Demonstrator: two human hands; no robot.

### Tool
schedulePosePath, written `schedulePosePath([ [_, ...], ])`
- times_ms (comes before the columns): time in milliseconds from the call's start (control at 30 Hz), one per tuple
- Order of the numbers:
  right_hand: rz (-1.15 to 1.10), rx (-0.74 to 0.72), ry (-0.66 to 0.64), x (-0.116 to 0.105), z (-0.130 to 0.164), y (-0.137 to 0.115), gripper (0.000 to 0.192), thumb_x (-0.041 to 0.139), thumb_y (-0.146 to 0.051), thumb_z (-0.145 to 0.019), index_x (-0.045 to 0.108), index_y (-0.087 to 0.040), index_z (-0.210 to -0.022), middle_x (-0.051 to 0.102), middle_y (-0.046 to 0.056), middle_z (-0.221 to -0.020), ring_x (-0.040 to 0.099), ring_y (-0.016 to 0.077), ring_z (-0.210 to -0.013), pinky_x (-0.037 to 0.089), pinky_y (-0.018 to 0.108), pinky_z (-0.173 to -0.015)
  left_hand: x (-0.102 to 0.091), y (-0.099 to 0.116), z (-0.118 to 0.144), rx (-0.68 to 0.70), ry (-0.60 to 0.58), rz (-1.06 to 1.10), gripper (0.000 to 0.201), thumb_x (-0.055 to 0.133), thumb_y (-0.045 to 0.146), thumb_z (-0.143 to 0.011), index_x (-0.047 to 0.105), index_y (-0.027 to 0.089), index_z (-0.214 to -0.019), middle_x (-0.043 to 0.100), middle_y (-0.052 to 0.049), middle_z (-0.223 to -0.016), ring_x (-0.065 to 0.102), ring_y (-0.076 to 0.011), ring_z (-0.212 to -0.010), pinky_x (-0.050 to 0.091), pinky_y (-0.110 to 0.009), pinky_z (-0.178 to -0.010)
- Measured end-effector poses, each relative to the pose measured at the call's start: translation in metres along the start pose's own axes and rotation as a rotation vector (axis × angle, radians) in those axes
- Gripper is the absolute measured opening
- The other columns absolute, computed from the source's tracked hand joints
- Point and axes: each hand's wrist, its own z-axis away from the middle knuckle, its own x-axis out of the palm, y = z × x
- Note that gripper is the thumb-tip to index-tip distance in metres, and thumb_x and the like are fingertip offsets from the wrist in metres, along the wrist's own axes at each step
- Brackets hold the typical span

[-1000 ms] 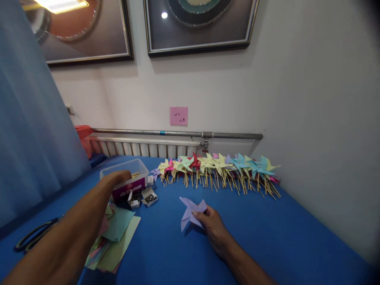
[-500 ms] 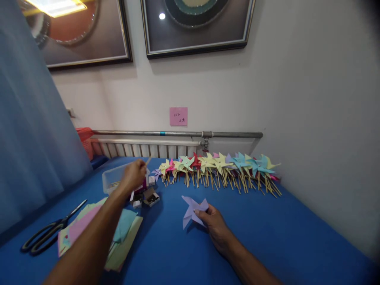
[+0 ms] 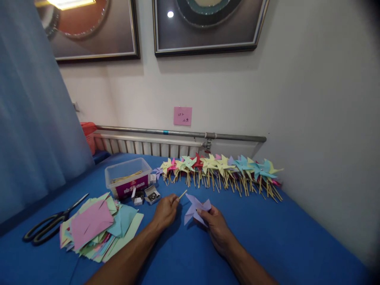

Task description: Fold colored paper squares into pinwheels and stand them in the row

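Holding a purple pinwheel (image 3: 196, 206) pinched at its lower edge, the right hand (image 3: 214, 224) rested low on the blue surface (image 3: 267, 237). The left hand (image 3: 166, 210) had come back from the tub (image 3: 127, 180) at ten o'clock, fingers now closed on a thin stick (image 3: 182, 194) whose tip pointed at the pinwheel just beside it, so paper and stick were brought together. Farther off at twelve o'clock lay a row of pinwheels (image 3: 219, 168).

Folded lilac pinwheel (image 3: 196, 206) (unmounted) beside thin wooden stick (image 3: 182, 194).
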Motion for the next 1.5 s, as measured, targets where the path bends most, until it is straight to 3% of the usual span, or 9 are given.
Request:
schedulePosePath([
  [233, -0.014, 0.020, 0.023, 0.000, 0.000, 0.000, 0.032, 0.086, -0.031, -0.060, 0.073, -0.019, -0.087, 0.074, 0.002, -0.084, 0.066, 0.0199, -0.077, 0.054, 0.031, -0.073, 0.003, 0.007, 0.003, 0.043, -0.016, -0.035, 0.022, 0.046, 0.023, -0.091, 0.067, 0.018, -0.088, 0.063, 0.000, -0.072, 0.055, -0.0143, -0.069, 0.032, -0.025, -0.065],
  [500, -0.035, 0.031, 0.022, -0.002, -0.003, 0.001, 0.031, 0.087, -0.031, -0.059, 0.073, -0.018, -0.084, 0.072, 0.001, -0.078, 0.064, 0.0172, -0.072, 0.054, 0.028, -0.071, 0.003, 0.008, 0.007, 0.105, -0.007, -0.073, 0.013, 0.058, 0.022, -0.082, 0.068, 0.018, -0.076, 0.065, -0.002, -0.077, 0.057, -0.0152, -0.074, 0.036, -0.026, -0.068],
  [633, -0.039, 0.040, 0.053, -0.004, -0.005, 0.003, 0.034, 0.089, -0.030, -0.056, 0.072, -0.018, -0.083, 0.071, 0.001, -0.078, 0.064, 0.0165, -0.073, 0.055, 0.028, -0.070, 0.000, 0.010, 0.008, 0.078, 0.029, -0.035, 0.010, 0.060, 0.021, -0.079, 0.068, 0.018, -0.074, 0.064, -0.001, -0.076, 0.057, -0.0146, -0.073, 0.037, -0.026, -0.068],
  [867, -0.055, 0.047, 0.071, -0.004, -0.004, 0.003, 0.034, 0.089, -0.031, -0.058, 0.071, -0.019, -0.084, 0.072, 0.000, -0.080, 0.064, 0.0163, -0.072, 0.055, 0.030, -0.071, 0.001, 0.009, 0.005, -0.072, -0.001, 0.233, 0.018, 0.054, 0.027, -0.084, 0.067, 0.016, -0.079, 0.060, 0.002, -0.066, 0.050, -0.0123, -0.062, 0.036, -0.023, -0.060],
  [1133, -0.073, 0.031, 0.109, -0.003, -0.004, 0.000, 0.035, 0.091, -0.030, -0.055, 0.072, -0.018, -0.081, 0.071, 0.000, -0.078, 0.063, 0.0158, -0.070, 0.055, 0.029, -0.067, 0.002, 0.012, 0.009, -0.017, -0.053, 0.162, 0.027, 0.046, 0.028, -0.089, 0.071, 0.017, -0.090, 0.063, 0.001, -0.071, 0.053, -0.0137, -0.065, 0.035, -0.024, -0.061],
  [1367, -0.082, 0.010, 0.127, -0.005, -0.007, 0.002, 0.035, 0.091, -0.030, -0.056, 0.071, -0.018, -0.081, 0.071, -0.001, -0.076, 0.063, 0.0145, -0.066, 0.054, 0.028, -0.064, 0.000, 0.017, 0.009, -0.004, -0.018, 0.040, 0.023, 0.049, 0.027, -0.086, 0.070, 0.016, -0.083, 0.063, 0.000, -0.068, 0.053, -0.0140, -0.065, 0.033, -0.025, -0.061],
  [1500, -0.079, 0.024, 0.099, -0.004, -0.006, 0.004, 0.036, 0.091, -0.031, -0.056, 0.071, -0.018, -0.084, 0.072, 0.000, -0.079, 0.065, 0.0162, -0.069, 0.055, 0.029, -0.066, 0.004, 0.016, 0.010, -0.027, -0.115, 0.128, 0.020, 0.052, 0.029, -0.082, 0.068, 0.016, -0.078, 0.061, 0.001, -0.065, 0.051, -0.0134, -0.063, 0.034, -0.024, -0.058],
])
